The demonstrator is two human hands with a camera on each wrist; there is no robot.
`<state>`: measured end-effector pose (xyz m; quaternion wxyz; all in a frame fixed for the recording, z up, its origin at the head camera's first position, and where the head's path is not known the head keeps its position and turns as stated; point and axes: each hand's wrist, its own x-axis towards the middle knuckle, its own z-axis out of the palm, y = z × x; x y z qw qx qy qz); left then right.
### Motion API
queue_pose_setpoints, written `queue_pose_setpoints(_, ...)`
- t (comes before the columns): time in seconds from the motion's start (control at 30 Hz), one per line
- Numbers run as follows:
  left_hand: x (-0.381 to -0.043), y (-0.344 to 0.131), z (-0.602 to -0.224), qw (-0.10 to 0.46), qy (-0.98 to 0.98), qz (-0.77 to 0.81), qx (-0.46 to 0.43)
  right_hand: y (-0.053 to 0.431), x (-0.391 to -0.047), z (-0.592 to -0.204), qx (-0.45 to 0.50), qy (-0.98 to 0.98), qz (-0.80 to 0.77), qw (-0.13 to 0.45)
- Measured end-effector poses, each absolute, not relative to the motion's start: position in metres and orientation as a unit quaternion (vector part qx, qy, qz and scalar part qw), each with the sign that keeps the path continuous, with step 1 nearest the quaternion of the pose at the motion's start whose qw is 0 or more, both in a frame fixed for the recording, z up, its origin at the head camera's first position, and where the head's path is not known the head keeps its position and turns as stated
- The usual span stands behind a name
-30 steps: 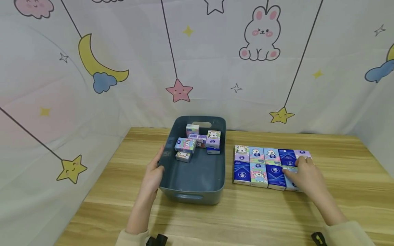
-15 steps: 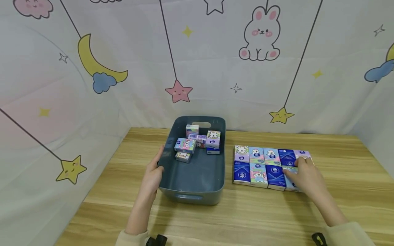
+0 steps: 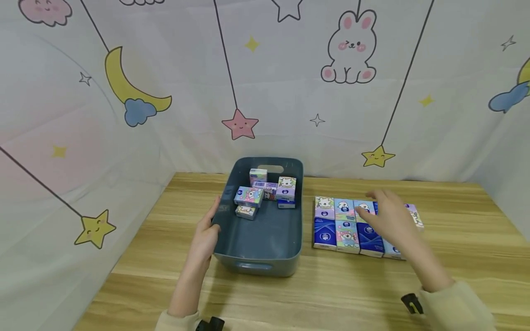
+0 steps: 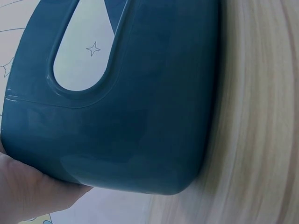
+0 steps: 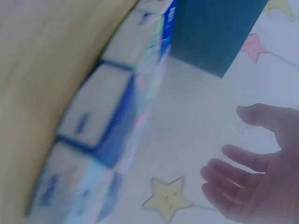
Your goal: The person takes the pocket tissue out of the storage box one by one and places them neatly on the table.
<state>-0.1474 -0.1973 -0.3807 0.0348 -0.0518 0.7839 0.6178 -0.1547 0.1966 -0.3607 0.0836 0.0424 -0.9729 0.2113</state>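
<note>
In the head view, my left hand (image 3: 205,234) lies along the outer left side of a blue-grey plastic bin (image 3: 265,241), fingers and thumb against its wall. The left wrist view shows the thumb (image 4: 51,193) by the corner of the same bin (image 4: 140,130). My right hand (image 3: 391,218) hovers over the right part of two rows of small tissue packs (image 3: 347,236), its fingers spread and loosely bent, holding nothing. Hand (image 5: 252,172) and pack row (image 5: 96,105) stand apart in the right wrist view. Part of the rows is hidden beneath the hand.
Several more tissue packs (image 3: 248,196) lie loosely in the far half of the bin, some stacked. The bin and rows stand on a wood-grain table (image 3: 314,294). A white patterned cloth (image 3: 285,92) hangs behind the table's far edge.
My right hand has lifted off the right end of the pack rows and moved left and away from me, its fingers opening. My left hand and the bin stay put.
</note>
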Motion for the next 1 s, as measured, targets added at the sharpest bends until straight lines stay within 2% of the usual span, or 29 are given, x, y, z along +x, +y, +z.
queue_pose_setpoints(0.3, -0.146, -0.199, -0.381, 0.037, 0.783, 0.618, -0.053, 0.145, -0.188, -0.338, 0.160, -0.952, 0.242, 0.096)
queue_pose_setpoints(0.7, -0.148, -0.198, -0.385, 0.027, 0.781, 0.622, -0.048, 0.096, -0.238, -0.340, 0.244, -0.927, 0.285, 0.002)
queue_pose_setpoints(0.87, -0.148, -0.198, -0.384, 0.026, 0.783, 0.620, -0.050, 0.081, -0.251, -0.345, 0.299, -0.924, 0.239, -0.015)
queue_pose_setpoints(1.0, -0.147, -0.198, -0.384, 0.026, 0.783, 0.620, -0.054, 0.069, -0.260, -0.350, 0.307, -0.937, 0.164, -0.020)
